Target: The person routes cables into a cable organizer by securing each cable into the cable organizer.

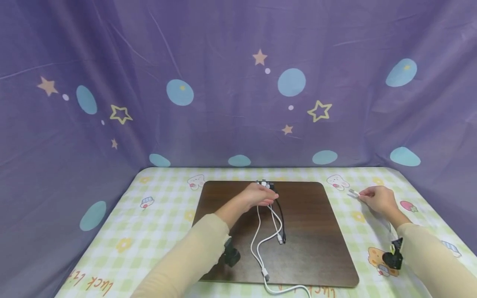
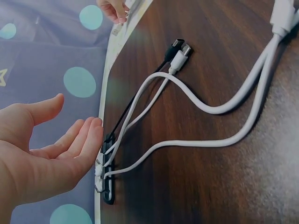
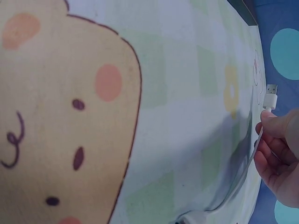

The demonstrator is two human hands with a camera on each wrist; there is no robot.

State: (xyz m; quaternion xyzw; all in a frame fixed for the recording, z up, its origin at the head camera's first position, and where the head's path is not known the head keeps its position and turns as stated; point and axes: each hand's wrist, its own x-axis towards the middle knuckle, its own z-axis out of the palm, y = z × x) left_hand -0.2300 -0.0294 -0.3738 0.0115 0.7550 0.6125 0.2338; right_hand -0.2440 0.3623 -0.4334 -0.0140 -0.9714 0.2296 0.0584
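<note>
Left side: my left hand [image 1: 257,198] hovers over the far edge of the brown mat [image 1: 316,231], fingers straight and relaxed, holding nothing. In the left wrist view its fingertips [image 2: 96,128] lie just beside the black cable clip [image 2: 109,168] at the mat's edge.

Cable clip: small, black, at the far middle of the mat. It holds several cables side by side.

Cables in the clip: two white cables [image 1: 257,236] and one black cable [image 1: 281,217] run from the clip toward me across the mat. The black cable and one white cable end with their plugs [image 2: 180,50] lying together on the mat. The longer white cable loops on and passes off the near edge of the mat.

Tabletop [image 1: 156,231]: covered by a green checked cloth with cartoon prints; the mat lies on it.

Right side: my right hand [image 1: 378,198] rests on the cloth, well apart from the mat's right edge. It pinches a white USB cable [image 3: 270,99] just behind the plug, whose metal end points away from my fingers [image 3: 275,126].
</note>
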